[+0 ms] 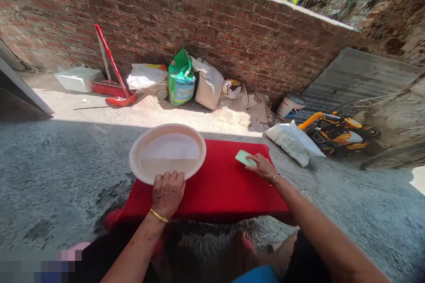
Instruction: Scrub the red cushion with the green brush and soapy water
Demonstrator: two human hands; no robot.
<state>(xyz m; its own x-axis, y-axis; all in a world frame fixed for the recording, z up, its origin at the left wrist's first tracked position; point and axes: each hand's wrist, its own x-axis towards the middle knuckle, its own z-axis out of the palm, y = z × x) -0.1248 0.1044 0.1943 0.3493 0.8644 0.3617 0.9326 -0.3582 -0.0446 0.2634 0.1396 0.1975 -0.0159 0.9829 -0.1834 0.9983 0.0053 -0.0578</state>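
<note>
A pale pink round basin [135, 159] with water in it stands on the left part of a red cloth-covered bench [226, 190]. My left hand [168, 194] is closed over the basin's near rim, fingers hooked over the edge. On the right part of the red cover, my right hand [262, 166] grips the near end of a flat, pale green rounded rectangle [244, 157]. It resembles a phone or phone case; I cannot tell which. The index finger lies across its top, and the thumb is partly hidden.
A brick wall [215, 31] runs across the back. Before it are a white box [79, 78], a red dustpan [121, 99], a green sack [181, 82], a beige sack [209, 84] and a bucket [290, 106]. Right of the bench lie a white sack [292, 141] and a yellow-black machine [345, 135].
</note>
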